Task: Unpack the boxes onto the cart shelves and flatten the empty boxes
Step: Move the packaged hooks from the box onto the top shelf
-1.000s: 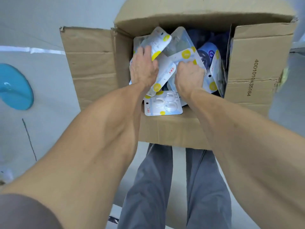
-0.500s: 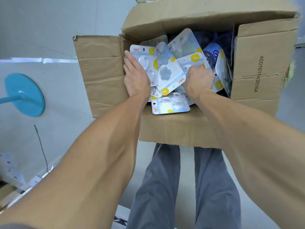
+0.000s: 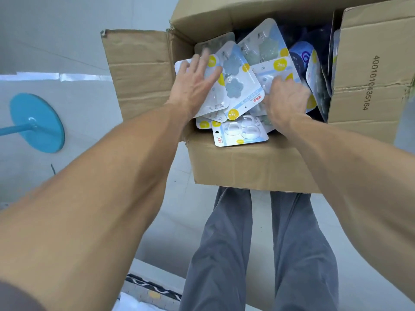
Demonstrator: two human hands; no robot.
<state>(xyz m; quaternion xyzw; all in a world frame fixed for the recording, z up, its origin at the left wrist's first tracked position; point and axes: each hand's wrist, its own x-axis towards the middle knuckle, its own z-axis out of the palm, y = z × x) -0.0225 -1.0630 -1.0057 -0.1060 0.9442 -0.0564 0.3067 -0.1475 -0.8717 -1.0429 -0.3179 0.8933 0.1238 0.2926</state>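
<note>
While both arms reached in:
Left hand [image 3: 195, 86]: fingers spread flat on blister packs [image 3: 238, 86].
Right hand [image 3: 286, 98]: curled, gripping packs.
Packs: heaped inside open cardboard box [image 3: 247, 167].

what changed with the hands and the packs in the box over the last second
The left hand let go of the pack it gripped a second ago and now lies flat, fingers spread, on the hook packs, which have fanned out flatter. The right hand stays curled into the packs at the right of the pile. The cardboard box is still open and full, and the clear-hook pack still overhangs its near edge.
</note>
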